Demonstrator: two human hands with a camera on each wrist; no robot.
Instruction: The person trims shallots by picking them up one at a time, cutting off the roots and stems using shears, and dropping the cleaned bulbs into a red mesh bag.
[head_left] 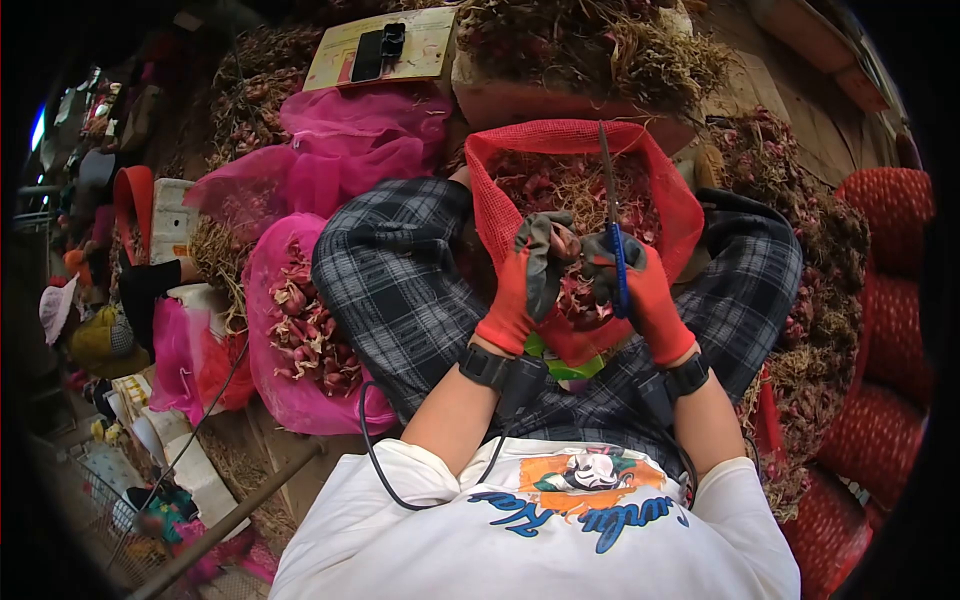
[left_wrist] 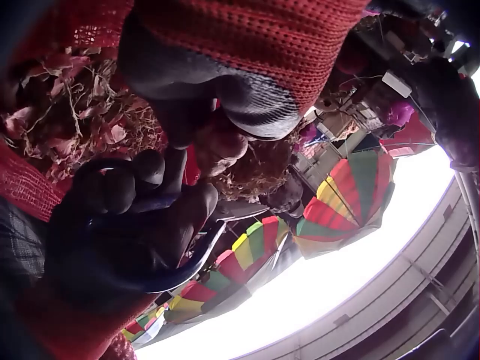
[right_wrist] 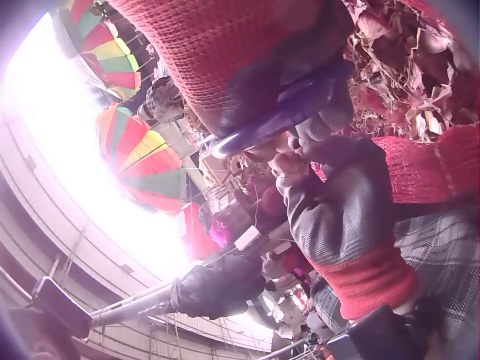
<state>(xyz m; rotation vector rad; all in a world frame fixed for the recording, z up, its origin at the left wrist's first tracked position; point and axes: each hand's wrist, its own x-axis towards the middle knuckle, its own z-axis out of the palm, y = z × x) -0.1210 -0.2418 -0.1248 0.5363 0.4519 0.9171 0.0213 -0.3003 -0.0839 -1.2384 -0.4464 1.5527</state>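
Observation:
Both hands wear red gloves with grey palms, held over a red mesh bag (head_left: 672,200) of shallots and dry skins between the knees. The left hand (head_left: 528,283) pinches a small cluster of shallots (head_left: 564,243), also visible in the left wrist view as pinkish bulbs (left_wrist: 221,148). Close beside it on the right, the right hand (head_left: 640,290) grips blue-handled scissors (head_left: 620,270), whose long blade points away from the body. In the right wrist view the blue handle (right_wrist: 281,112) crosses the right hand's fingers; the left hand (right_wrist: 341,202) is just below it.
A pink mesh bag (head_left: 262,310) of shallots lies left of the legs, with pink netting (head_left: 360,135) beyond. Two phones rest on a board (head_left: 425,45). Piles of dried shallots (head_left: 790,200) and full red sacks (head_left: 880,330) stand to the right. A pole (head_left: 235,515) runs at lower left.

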